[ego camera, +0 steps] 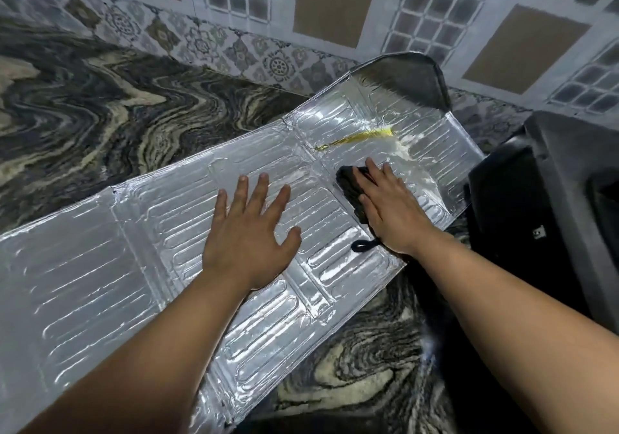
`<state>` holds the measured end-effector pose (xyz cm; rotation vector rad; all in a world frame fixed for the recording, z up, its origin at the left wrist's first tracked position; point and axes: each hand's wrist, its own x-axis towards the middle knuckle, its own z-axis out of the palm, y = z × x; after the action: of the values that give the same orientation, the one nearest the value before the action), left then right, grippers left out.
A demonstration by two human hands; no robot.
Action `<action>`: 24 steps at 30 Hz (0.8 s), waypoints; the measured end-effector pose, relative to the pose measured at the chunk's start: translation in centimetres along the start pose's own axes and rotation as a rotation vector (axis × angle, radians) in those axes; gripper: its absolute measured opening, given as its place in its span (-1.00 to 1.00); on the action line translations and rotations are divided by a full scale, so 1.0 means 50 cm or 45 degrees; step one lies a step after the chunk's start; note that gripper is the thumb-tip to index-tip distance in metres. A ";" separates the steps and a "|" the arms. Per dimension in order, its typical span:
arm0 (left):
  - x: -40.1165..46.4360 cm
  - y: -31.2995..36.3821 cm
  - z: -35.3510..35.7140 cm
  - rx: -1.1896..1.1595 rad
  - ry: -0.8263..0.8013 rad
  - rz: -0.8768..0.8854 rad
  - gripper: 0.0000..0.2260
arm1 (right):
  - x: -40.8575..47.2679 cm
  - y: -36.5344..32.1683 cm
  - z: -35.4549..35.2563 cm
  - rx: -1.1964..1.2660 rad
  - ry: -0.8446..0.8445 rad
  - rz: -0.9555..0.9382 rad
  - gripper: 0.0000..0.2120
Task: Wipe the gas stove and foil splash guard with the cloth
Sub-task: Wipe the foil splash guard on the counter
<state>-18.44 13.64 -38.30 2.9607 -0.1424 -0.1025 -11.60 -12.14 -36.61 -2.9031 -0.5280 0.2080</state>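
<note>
Foil splash guard: lies flat on the marbled counter, unfolded in panels; its long axis runs from the near left corner of the counter up to the far right, towards the tiled wall. Its near left end is cut off by the frame, and its far end panel bends up, shaded and hard to read.
Gas stove: only a dark body at the right edge shows, cut off; burners cannot be made out.
Left hand: flat on the middle panels, fingers straight and spread, pressing the foil.
Right hand: fingers extended, pressing on the cloth near the guard's right end.
Cloth: dark, mostly hidden under the right hand; a loop pokes out by the wrist.
Yellow streak: on the foil just beyond the cloth.
</note>
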 end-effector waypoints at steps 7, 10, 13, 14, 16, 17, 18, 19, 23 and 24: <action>0.003 0.005 -0.003 -0.006 0.025 -0.016 -0.33 | 0.104 0.127 -0.026 -0.037 0.139 0.385 -0.50; 0.000 0.011 -0.005 -0.021 0.037 -0.024 -0.34 | 0.164 0.136 -0.038 -0.042 0.182 0.616 -0.49; 0.000 0.012 -0.006 -0.010 0.030 -0.024 -0.34 | 0.219 0.097 -0.050 -0.041 0.176 0.823 -0.42; 0.001 0.013 -0.007 -0.006 0.029 -0.022 -0.34 | 0.231 0.079 -0.052 -0.033 0.172 0.856 -0.37; 0.002 0.013 -0.007 -0.001 0.026 -0.018 -0.34 | 0.247 0.043 -0.049 -0.009 0.150 0.836 -0.30; 0.002 0.013 -0.007 0.000 0.025 -0.018 -0.33 | 0.252 0.028 -0.045 0.000 0.143 0.799 -0.30; 0.002 0.013 -0.007 0.001 0.022 -0.016 -0.33 | 0.256 0.014 -0.040 0.005 0.144 0.756 -0.33; 0.003 0.012 -0.006 0.004 0.020 -0.013 -0.33 | 0.259 0.002 -0.035 0.007 0.145 0.705 -0.35; 0.005 0.010 -0.006 0.023 0.010 -0.008 -0.33 | 0.253 -0.053 -0.024 0.014 0.085 0.457 -0.40; 0.006 0.011 -0.005 0.022 0.009 -0.012 -0.33 | 0.249 -0.071 -0.021 0.024 0.073 0.382 -0.41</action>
<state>-18.18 13.12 -37.95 2.9787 -0.1294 -0.0922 -1.04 -4.57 -36.15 -2.9467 -0.0783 0.1676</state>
